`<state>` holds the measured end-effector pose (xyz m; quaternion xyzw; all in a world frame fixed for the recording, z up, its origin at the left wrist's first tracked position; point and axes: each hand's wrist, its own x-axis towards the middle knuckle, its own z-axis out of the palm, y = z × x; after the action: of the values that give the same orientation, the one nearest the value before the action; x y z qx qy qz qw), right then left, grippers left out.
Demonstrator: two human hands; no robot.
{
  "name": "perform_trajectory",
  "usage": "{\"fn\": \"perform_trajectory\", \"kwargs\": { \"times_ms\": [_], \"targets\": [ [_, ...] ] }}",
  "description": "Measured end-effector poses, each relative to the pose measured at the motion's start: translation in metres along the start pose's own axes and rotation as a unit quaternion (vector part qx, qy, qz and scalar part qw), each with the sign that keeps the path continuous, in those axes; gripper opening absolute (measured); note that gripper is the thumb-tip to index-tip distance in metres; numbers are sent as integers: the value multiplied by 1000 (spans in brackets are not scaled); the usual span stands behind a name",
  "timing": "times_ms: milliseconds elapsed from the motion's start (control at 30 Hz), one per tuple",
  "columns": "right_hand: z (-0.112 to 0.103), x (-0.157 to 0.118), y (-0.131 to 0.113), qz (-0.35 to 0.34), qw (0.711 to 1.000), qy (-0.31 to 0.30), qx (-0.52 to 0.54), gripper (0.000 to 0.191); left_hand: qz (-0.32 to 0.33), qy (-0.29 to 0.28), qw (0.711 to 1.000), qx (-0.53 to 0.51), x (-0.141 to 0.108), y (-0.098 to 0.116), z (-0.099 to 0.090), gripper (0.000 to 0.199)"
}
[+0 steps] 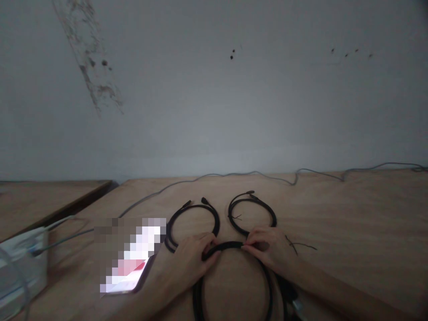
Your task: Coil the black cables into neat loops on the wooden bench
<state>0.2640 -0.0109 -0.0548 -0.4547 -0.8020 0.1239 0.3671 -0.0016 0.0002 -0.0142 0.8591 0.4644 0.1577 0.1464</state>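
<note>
1. The room is dim. A pale gray wall fills the top of the view, and it has dark smudges on it.
2. A big wooden table spreads out below the wall. A smaller wooden table sits to the left of it.
3. A thin gray cable wiggles along the back of the big table. Near the left side sit a white box and a flat thing that looks like a phone, though it is too blurred to be sure.
4. Two black cable loops lie flat on the big table, side by side. The left black loop and the right black loop each have small plugs near the top.
5. A third black loop lies in front of them, closest to the person. It runs down past the bottom of the view.
6. The left hand is closed on the top of the third black loop, with its fingers curled over the cable. It also sits just beside the left black loop and the phone.
7. The right hand pinches the same loop, just across from the left hand. The light is poor, but both grips look firm.
8. A thin dark wire lies on the table, just right of the right hand.
</note>
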Motion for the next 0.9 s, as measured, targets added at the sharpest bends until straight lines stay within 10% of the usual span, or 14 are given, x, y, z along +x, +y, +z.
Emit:
{"fn": "perform_trajectory", "kwargs": {
  "times_ms": [900],
  "targets": [
    [1,-3,-7,84,995,26,41,17,2,-3,1000,9,1,-1,0,12]
  ]
}}
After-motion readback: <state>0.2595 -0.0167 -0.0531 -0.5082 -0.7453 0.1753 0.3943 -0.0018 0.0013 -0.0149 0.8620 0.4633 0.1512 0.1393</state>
